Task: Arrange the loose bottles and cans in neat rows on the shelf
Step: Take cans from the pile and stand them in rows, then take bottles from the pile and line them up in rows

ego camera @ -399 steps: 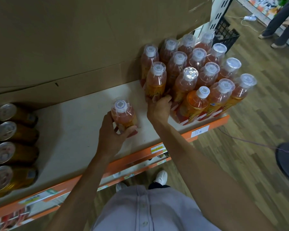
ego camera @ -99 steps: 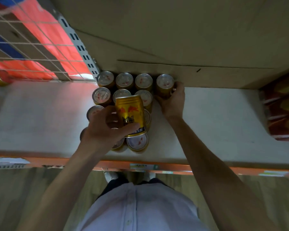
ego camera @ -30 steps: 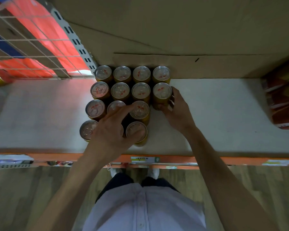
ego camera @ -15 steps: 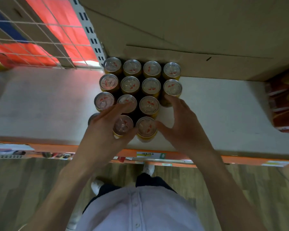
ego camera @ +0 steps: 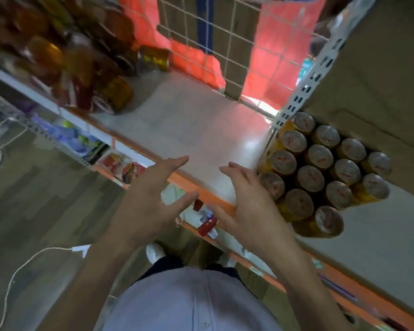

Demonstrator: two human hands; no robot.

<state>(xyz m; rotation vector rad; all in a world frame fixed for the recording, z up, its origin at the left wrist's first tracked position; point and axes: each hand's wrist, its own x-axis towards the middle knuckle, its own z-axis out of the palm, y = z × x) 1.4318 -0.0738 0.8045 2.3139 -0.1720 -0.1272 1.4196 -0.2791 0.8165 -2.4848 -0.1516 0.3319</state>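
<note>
Pale shelf (ego camera: 189, 125) with orange front edge, gold cans (ego camera: 320, 173) upright in tight rows at its right under cardboard (ego camera: 380, 68), blurred bottles (ego camera: 65, 60) far left, wire mesh (ego camera: 225, 44) behind, wood-plank floor (ego camera: 34, 211), white cord (ego camera: 17, 271), left hand (ego camera: 151, 206) and right hand (ego camera: 251, 209) spread, empty, right just beside the cans.

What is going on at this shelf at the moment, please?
A person stands at a store shelf, holding nothing. The left hand and right hand hover open above its orange front edge. Beside the right hand, gold cans stand upright in tidy rows. A blurred heap of drinks sits at the far left, apparently unsorted.
</note>
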